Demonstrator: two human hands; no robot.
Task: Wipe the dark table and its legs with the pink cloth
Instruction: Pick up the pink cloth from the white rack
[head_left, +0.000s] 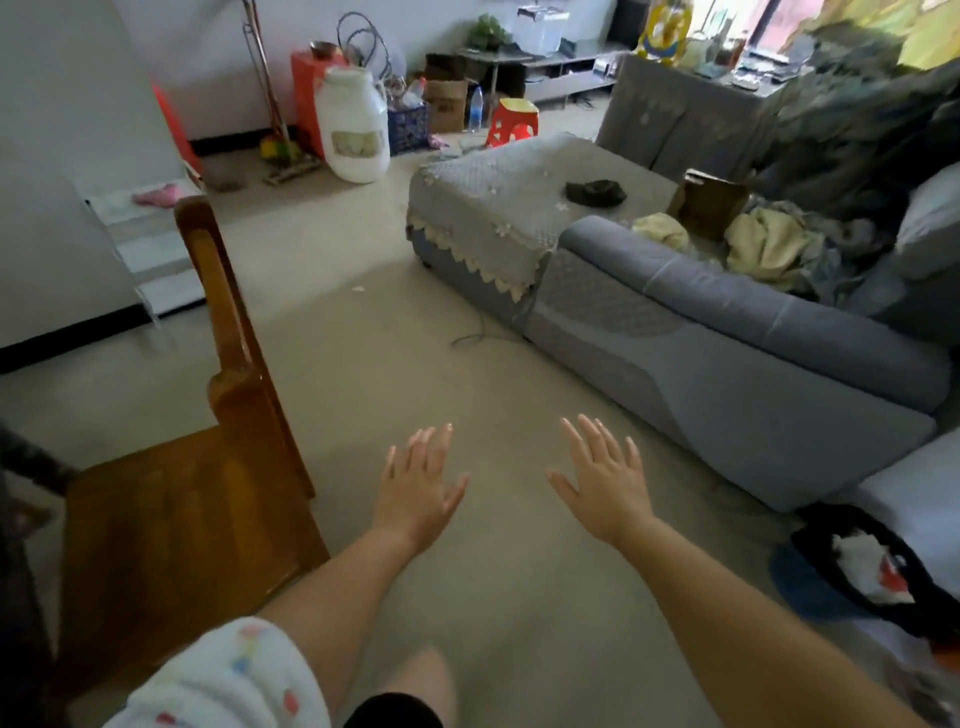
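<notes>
Both my hands, left hand (415, 491) and right hand (605, 483), hung released at lower centre, fingers spread, grasping nothing; pink cloth (156, 196) lay upper left.

no legible text, jug label blurred

Glossy varnished wooden chair (171, 525); quilted matt cloth sofa (727, 364).

So the wooden chair (176, 519) sits at the left, the sofa (727, 353) runs along the right, and open floor (415, 338) lies between them. Both hands, left hand (418, 491) and right hand (605, 483), hang side by side over that floor. Way back by the wall there's a big jug (353, 124) with a stool (513, 122) to its right, behind the sofa's far end.
</notes>
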